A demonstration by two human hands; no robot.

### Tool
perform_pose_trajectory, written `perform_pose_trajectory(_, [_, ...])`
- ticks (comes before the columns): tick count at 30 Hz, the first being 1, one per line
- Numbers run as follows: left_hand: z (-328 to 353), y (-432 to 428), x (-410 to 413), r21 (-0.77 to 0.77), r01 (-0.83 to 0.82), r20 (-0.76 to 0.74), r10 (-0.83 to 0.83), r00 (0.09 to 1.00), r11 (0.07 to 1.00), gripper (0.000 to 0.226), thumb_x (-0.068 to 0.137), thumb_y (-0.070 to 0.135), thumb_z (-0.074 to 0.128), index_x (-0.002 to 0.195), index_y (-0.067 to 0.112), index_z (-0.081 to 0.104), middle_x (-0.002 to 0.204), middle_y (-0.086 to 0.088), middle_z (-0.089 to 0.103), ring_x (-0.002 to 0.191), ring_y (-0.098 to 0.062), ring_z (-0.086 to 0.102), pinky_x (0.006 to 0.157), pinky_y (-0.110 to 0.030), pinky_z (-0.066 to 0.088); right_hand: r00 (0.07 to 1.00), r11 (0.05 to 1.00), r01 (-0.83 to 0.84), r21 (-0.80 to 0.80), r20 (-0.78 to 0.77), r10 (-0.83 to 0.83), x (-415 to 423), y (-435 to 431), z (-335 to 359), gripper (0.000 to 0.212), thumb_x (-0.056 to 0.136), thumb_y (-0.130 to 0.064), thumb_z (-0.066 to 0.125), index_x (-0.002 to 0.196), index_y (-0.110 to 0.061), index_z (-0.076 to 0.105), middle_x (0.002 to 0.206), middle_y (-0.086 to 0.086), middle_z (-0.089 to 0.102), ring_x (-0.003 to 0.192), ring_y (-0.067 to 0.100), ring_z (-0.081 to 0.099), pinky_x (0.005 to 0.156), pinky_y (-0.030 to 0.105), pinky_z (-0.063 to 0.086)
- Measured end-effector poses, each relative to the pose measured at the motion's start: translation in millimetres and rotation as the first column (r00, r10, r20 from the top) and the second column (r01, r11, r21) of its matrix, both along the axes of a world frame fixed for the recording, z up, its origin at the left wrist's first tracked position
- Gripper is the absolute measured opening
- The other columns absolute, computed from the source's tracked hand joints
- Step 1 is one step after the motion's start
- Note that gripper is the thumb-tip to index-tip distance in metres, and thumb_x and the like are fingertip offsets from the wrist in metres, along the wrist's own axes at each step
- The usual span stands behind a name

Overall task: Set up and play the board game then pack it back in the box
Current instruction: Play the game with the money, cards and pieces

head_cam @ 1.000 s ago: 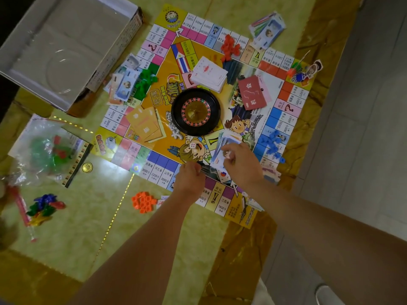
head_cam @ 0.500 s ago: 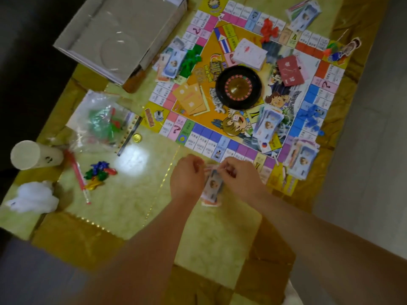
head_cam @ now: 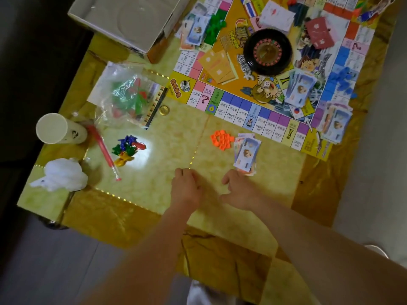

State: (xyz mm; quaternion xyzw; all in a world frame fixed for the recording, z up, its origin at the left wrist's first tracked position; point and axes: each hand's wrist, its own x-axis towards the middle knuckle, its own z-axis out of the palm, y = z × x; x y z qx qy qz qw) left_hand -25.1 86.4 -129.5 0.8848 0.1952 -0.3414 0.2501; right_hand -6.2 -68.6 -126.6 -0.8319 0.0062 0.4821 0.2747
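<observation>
Your left hand (head_cam: 186,187) and right hand (head_cam: 239,190) rest on the table (head_cam: 154,172), fingers loose, empty. Notes (head_cam: 246,154) lie just past the right (orange tiles (head_cam: 221,140) beside them)

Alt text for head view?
Left hand and right hand, both empty, are over the table near a stack of play money and orange pieces. Beyond lie the game board with its roulette wheel and the open box.

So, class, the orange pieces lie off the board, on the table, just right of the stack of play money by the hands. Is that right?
One thing is wrong: the head view shows the orange pieces just left of the stack of play money, not right. They do lie off the board, on the table.
</observation>
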Motion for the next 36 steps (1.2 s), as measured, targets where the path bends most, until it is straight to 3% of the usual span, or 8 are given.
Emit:
perform_pose_trajectory(9, [-10, 2, 15, 0.05, -0.031, -0.079, 0.035, 0.996, 0.998, 0.032, 0.083, -0.001, 0.048, 0.114, 0.005, 0.049, 0.126, -0.014, 0.039, 0.109, -0.037, 0.05, 0.09, -0.045, 0.047, 0.979, 0.971, -0.198, -0.137, 0.025, 0.203, 6, 9, 1, 0.053, 0.088, -0.013, 0.063, 0.13, 0.002, 0.036, 0.136, 0.017, 0.03, 0.126, 0.03, 0.035, 0.094, 0.033, 0.039])
perform_pose_trajectory(20, [-8, 17, 21, -0.149, -0.014, -0.158, -0.01, 0.987, 0.989, 0.034, 0.084, 0.019, 0.06, 0.114, 0.004, 0.054, 0.124, -0.012, 0.044, 0.108, -0.032, 0.055, 0.092, -0.039, 0.049, 0.999, 0.936, 0.018, -0.352, 0.047, -0.001, 1, 35, -13, 0.06, 0.085, -0.031, 0.065, 0.13, -0.002, 0.036, 0.133, 0.013, 0.039, 0.123, 0.029, 0.041, 0.094, 0.034, 0.039])
perform_pose_trajectory(23, [7, 44, 28, -0.383, -0.113, -0.189, 0.042, 0.981, 0.917, 0.032, 0.086, 0.031, 0.061, 0.111, 0.011, 0.06, 0.113, -0.011, 0.06, 0.101, -0.027, 0.061, 0.084, -0.033, 0.05, 0.985, 0.885, 0.168, -0.433, 0.036, -0.169, 12, 48, -6, 0.041, 0.088, -0.037, 0.058, 0.113, -0.005, 0.049, 0.11, 0.012, 0.054, 0.102, 0.028, 0.056, 0.072, 0.031, 0.045])
perform_pose_trajectory(25, [18, 74, 36, -0.347, -0.015, -0.003, 0.015, 1.0, 0.938, 0.019, 0.095, 0.024, 0.052, 0.11, 0.016, 0.059, 0.106, -0.004, 0.062, 0.096, -0.022, 0.061, 0.078, -0.03, 0.047, 0.975, 0.868, 0.221, -0.445, 0.096, -0.199, 21, 61, 0, 0.025, 0.09, -0.034, 0.052, 0.086, -0.009, 0.052, 0.082, 0.005, 0.054, 0.08, 0.025, 0.055, 0.055, 0.027, 0.036])
perform_pose_trajectory(28, [31, 118, 57, -0.177, -0.036, 0.337, 0.095, 0.937, 0.984, 0.018, 0.093, 0.014, 0.048, 0.107, 0.017, 0.059, 0.102, -0.002, 0.056, 0.091, -0.019, 0.056, 0.075, -0.03, 0.044, 0.923, 0.879, 0.37, -0.301, 0.227, -0.311, 31, 93, 3, 0.032, 0.09, -0.028, 0.054, 0.062, -0.015, 0.046, 0.064, 0.001, 0.05, 0.072, 0.026, 0.057, 0.056, 0.029, 0.033])
perform_pose_trajectory(31, [34, 158, 88, -0.011, -0.056, 0.553, 0.053, 0.831, 0.998, 0.028, 0.083, 0.005, 0.054, 0.11, 0.012, 0.059, 0.121, -0.012, 0.05, 0.105, -0.026, 0.049, 0.086, -0.032, 0.039, 0.812, 0.823, 0.566, 0.039, 0.145, -0.566, 46, 139, 8, 0.016, 0.09, -0.017, 0.06, 0.074, -0.018, 0.058, 0.08, 0.004, 0.064, 0.073, 0.023, 0.062, 0.066, 0.03, 0.047])
perform_pose_trajectory(34, [32, 183, 114, 0.145, -0.097, 0.534, 0.004, 0.845, 0.985, 0.042, 0.082, 0.011, 0.056, 0.123, 0.016, 0.054, 0.136, -0.018, 0.04, 0.121, -0.034, 0.04, 0.096, -0.04, 0.032, 0.76, 0.747, 0.632, 0.207, 0.025, -0.649, 64, 174, 13, 0.013, 0.091, -0.013, 0.059, 0.101, -0.02, 0.06, 0.101, 0.006, 0.062, 0.071, 0.017, 0.062, 0.058, 0.018, 0.048])
perform_pose_trajectory(36, [25, 195, 126, 0.178, -0.111, 0.41, 0.029, 0.912, 0.978, 0.045, 0.09, 0.019, 0.051, 0.134, 0.022, 0.046, 0.149, -0.021, 0.028, 0.135, -0.036, 0.028, 0.106, -0.044, 0.026, 0.732, 0.706, 0.655, 0.269, 0.006, -0.681, 77, 190, 13, 0.019, 0.092, -0.015, 0.058, 0.107, -0.026, 0.058, 0.105, 0.008, 0.061, 0.078, 0.02, 0.063, 0.066, 0.026, 0.049])
